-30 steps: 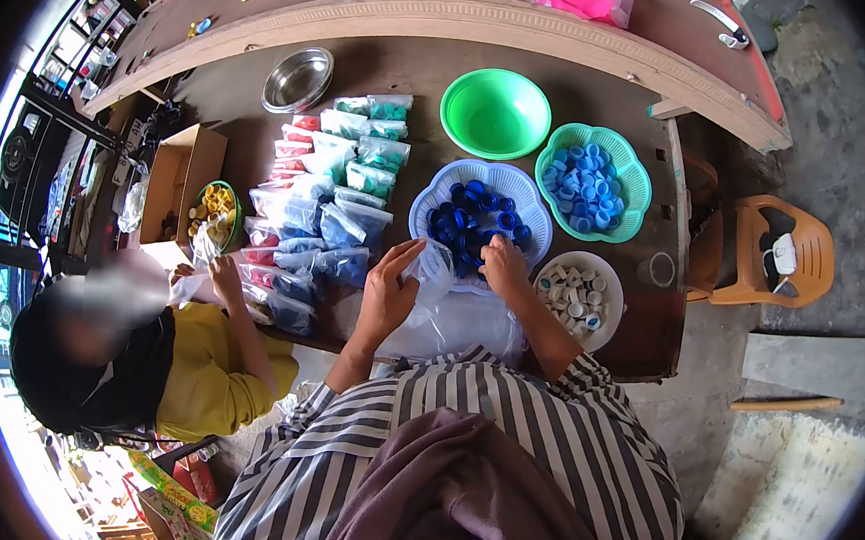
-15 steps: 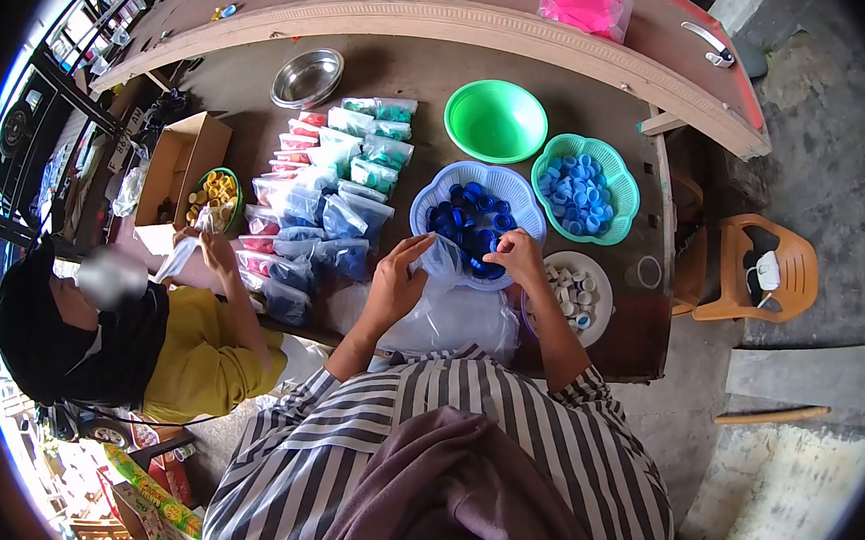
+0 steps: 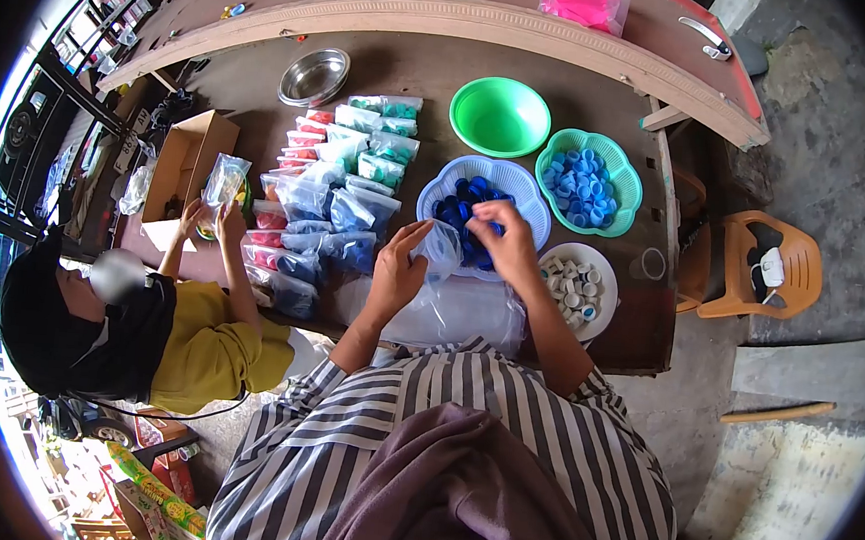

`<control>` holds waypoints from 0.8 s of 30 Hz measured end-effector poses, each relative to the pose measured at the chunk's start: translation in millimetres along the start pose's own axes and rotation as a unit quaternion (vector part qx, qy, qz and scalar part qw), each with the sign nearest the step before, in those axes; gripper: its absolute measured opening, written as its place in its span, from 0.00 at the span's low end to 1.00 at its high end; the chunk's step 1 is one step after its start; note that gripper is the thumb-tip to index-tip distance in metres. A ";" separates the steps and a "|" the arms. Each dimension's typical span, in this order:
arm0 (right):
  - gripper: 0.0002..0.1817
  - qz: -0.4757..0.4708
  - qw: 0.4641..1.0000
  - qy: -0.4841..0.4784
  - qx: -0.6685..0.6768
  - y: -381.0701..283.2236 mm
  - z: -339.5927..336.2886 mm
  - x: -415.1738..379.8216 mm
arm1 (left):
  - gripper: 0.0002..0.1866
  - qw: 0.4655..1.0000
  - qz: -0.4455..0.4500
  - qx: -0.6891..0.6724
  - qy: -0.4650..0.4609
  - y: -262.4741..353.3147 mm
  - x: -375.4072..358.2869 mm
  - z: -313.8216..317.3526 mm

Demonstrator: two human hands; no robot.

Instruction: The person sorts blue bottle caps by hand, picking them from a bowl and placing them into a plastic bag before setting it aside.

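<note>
My left hand (image 3: 399, 273) is closed on the edge of a clear plastic bag (image 3: 440, 253), held up at the near left rim of a lavender basket (image 3: 535, 205). Dark blue bottle caps (image 3: 460, 212) lie in that basket. Over them is my right hand (image 3: 508, 243), its thumb and fingers bent close together among the caps; what is between the fingertips is hard to make out. Below my hands, flat clear plastic bags (image 3: 469, 318) lie on the table.
Filled bags (image 3: 332, 203) stand in rows on the left. Around the lavender basket are a green bowl (image 3: 500, 117), a teal basket (image 3: 631, 189) of light blue caps and a plate (image 3: 606, 300) of white caps. A co-worker (image 3: 202, 339) handles a bag beside a cardboard box (image 3: 181, 167).
My right hand has moved up and left over the dark blue caps. My left hand stays on the bag. The co-worker's hands have lifted their bag farther forward.
</note>
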State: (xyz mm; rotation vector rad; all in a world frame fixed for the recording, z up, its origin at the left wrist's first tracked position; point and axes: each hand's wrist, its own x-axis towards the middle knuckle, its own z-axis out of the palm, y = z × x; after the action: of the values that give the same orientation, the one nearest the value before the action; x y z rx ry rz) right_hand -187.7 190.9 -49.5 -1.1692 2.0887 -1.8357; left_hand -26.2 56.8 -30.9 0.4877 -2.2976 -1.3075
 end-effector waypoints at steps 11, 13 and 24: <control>0.01 0.112 0.903 -0.226 -0.347 115.0 -2.9 -36.9 | 0.31 1.000 -0.015 -0.003 0.025 -1.8 -4.0 -13.0; 0.03 0.102 0.867 -0.233 -0.428 123.8 3.8 -41.1 | 0.31 0.999 -0.015 -0.004 0.029 -1.6 -3.8 -13.7; 0.15 0.119 0.957 -0.089 -0.249 144.2 37.7 -4.8 | 0.31 0.999 -0.046 0.004 0.027 1.5 -5.2 -15.0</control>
State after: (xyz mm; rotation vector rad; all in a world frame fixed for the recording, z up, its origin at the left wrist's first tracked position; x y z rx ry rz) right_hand -229.6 158.7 -189.0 -1.0582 2.5255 -1.0887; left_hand -13.9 49.6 -23.9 0.6297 -2.2616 -1.3113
